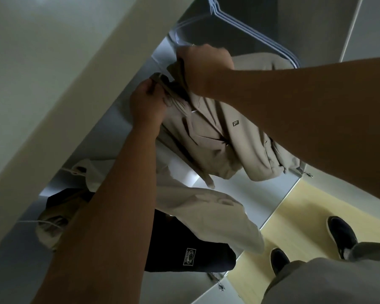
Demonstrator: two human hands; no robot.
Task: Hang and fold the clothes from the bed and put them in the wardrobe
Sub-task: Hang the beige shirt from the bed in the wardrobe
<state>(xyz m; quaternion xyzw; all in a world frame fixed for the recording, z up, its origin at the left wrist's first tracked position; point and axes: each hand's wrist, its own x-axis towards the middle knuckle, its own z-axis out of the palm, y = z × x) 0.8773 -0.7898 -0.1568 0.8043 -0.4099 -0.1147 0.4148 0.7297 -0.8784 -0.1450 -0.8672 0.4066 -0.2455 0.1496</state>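
2 hands clutch the beige jacket (246, 148): left hand (146, 102) lower, right hand (203, 69) above.

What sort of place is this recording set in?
Probably at an open wardrobe, likely in a bedroom: empty hangers overhead, a beige jacket and a dark garment inside its white panels.

Up top, the hangers (246, 29) run off the edge, hooks out of shot. The right hand (204, 64) grips the jacket (239, 145), fingers buried in its collar. The left hand (145, 102) pinches a fold there, fingertips lost in cloth. The left forearm (110, 216) covers much of the dark garment (184, 235); its patch (189, 257) is too small to read.
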